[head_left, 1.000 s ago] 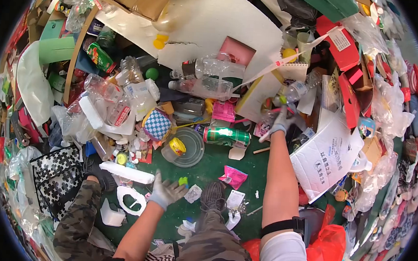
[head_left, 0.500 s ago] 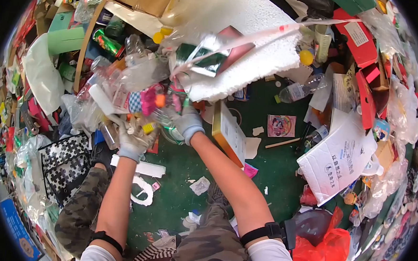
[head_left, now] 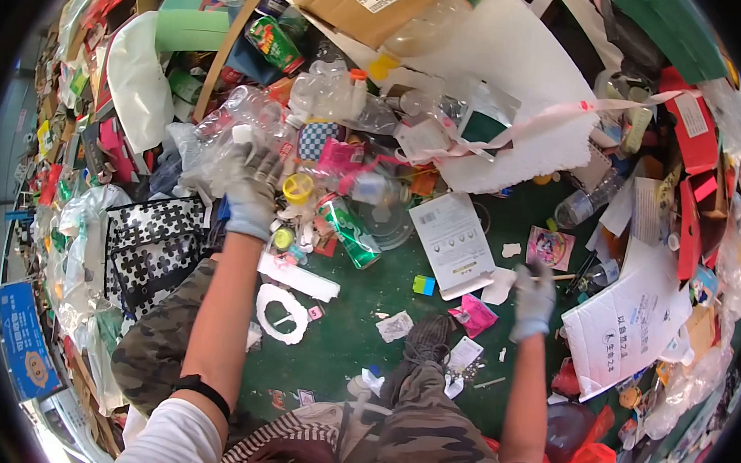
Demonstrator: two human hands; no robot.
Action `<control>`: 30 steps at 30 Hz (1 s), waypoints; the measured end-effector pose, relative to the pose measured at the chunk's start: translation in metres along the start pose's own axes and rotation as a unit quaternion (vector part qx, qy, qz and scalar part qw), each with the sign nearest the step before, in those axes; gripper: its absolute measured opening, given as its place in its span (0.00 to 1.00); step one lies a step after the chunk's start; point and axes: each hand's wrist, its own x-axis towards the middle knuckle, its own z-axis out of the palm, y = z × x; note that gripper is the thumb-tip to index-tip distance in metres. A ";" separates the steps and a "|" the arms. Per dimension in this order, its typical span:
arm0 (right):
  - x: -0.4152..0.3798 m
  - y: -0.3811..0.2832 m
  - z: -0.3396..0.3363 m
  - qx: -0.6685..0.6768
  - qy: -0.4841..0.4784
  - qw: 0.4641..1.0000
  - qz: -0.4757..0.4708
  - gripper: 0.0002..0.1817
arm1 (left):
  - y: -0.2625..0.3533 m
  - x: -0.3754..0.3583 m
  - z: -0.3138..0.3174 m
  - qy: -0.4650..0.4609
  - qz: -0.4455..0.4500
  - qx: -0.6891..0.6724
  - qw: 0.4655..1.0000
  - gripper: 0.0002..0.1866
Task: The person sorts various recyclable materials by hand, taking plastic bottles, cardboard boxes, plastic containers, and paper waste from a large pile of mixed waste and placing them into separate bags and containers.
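**Hands parted over the heap of waste**

Half a second ago both hands were together at the middle of the pile; now they are well apart. The white foam board (head_left: 515, 79) lies at the far side, on the heap. On the green floor (head_left: 358, 303) near the middle lies a white printed card (head_left: 453, 243), and left of it a green can (head_left: 349, 230).

The left hand (head_left: 252, 192) rests on the crushed clear plastic bottles (head_left: 228, 134) at the left, its fingers (head_left: 260, 164) spread apart and clamped on nothing that I can see. The right hand (head_left: 534, 301) is near a thin wooden stick (head_left: 554, 277); whether its fingers hold it I cannot tell.

The loose bottles may slide down under the left hand, because the heap is unstable.
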 end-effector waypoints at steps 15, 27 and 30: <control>-0.033 0.032 -0.144 -0.597 0.209 0.775 0.015 0.46 | -0.092 -0.025 0.005 -0.262 0.268 0.838 0.395 0.26; -0.026 0.112 -0.154 -0.282 0.176 0.937 -0.104 0.33 | -0.057 -0.055 -0.019 -0.218 0.067 0.420 0.879 0.28; -0.063 0.080 -0.078 -0.356 0.078 0.911 -0.190 0.19 | -0.075 -0.052 -0.042 -0.187 -0.054 0.223 0.955 0.18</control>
